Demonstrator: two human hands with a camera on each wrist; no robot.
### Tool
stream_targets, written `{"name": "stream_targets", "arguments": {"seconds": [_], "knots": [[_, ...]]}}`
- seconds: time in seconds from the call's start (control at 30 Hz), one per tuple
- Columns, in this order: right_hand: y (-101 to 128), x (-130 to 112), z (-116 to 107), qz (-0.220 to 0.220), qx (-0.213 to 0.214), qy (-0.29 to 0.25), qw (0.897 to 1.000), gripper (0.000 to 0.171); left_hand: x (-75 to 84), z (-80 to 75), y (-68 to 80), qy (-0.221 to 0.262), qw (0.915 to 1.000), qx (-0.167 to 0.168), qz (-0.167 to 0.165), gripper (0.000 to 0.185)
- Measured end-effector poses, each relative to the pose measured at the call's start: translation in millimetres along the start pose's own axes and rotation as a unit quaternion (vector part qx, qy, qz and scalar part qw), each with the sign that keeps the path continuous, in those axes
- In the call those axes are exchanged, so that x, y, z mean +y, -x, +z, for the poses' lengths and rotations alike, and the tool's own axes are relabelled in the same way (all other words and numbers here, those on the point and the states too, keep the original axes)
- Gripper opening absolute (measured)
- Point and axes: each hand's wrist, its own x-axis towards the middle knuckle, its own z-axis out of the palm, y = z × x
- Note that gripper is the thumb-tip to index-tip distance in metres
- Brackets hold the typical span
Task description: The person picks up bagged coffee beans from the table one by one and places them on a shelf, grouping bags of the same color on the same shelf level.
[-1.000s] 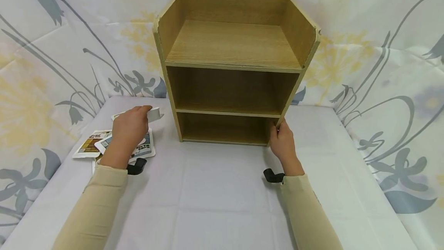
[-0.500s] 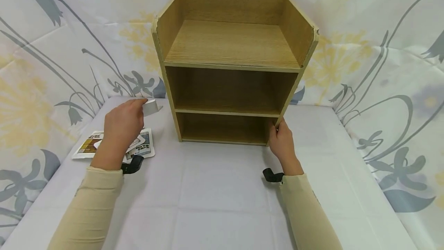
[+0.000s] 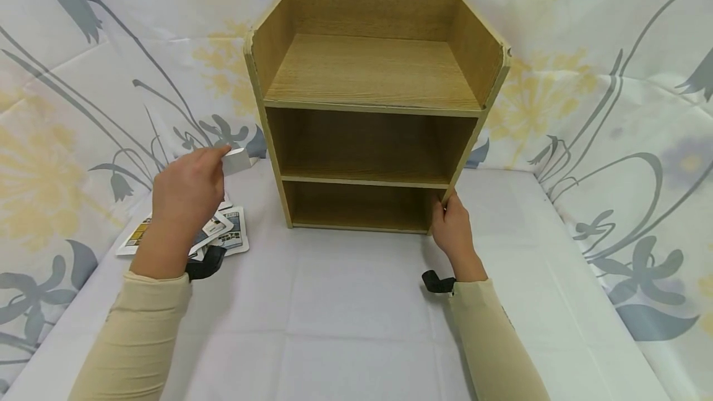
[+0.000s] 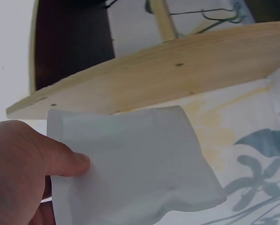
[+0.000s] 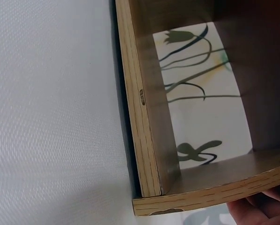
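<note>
My left hand pinches a plain white flat packet by one edge, with the thumb lying over it in the left wrist view. It is raised above a small pile of printed packets, left of a wooden shelf unit. The forearm and hand hide part of that pile. On the other side, my right hand grips the unit's right side panel low down, near the bottom compartment. In the right wrist view, fingers show outside the panel's edge.
The shelf has an open top tray and two compartments below, and stands at the back of a table covered with white cloth. Floral fabric hangs behind and at both sides. A black strap piece sticks out from my left wrist.
My left hand has risen away from the pile and shifted slightly left and back with the white packet, uncovering more of the printed packets. My right hand stays on the shelf panel.
</note>
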Motion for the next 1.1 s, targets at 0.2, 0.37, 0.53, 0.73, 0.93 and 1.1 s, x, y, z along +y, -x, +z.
{"name": "stream_targets", "arguments": {"seconds": [0.2,0.37,0.53,0.73,0.93,1.1], "knots": [[0,1,1,0.005,0.002,0.002,1.000,0.045,6.3,-10.4,-1.8,0.005,0.9990,0.041,0.017,0.031],[0,1,1,0.004,0.000,-0.003,1.000,0.045,9.9,-19.5,-2.9,0.014,0.9967,0.074,0.031,0.031],[0,2,1,0.000,0.002,-0.002,1.000,0.045,16.1,-31.3,-4.0,0.020,0.9953,0.085,0.043,0.032],[0,2,1,0.004,0.001,0.002,1.000,0.044,23.6,-43.6,-5.5,0.014,0.9943,0.091,0.053,0.031],[-1,2,1,-0.002,0.002,0.002,1.000,0.045,28.1,-52.9,-6.5,0.015,0.9925,0.106,0.059,0.030],[-1,2,1,-0.003,0.003,0.005,1.000,0.045,32.4,-59.7,-7.6,0.022,0.9892,0.128,0.068,0.030]]}}
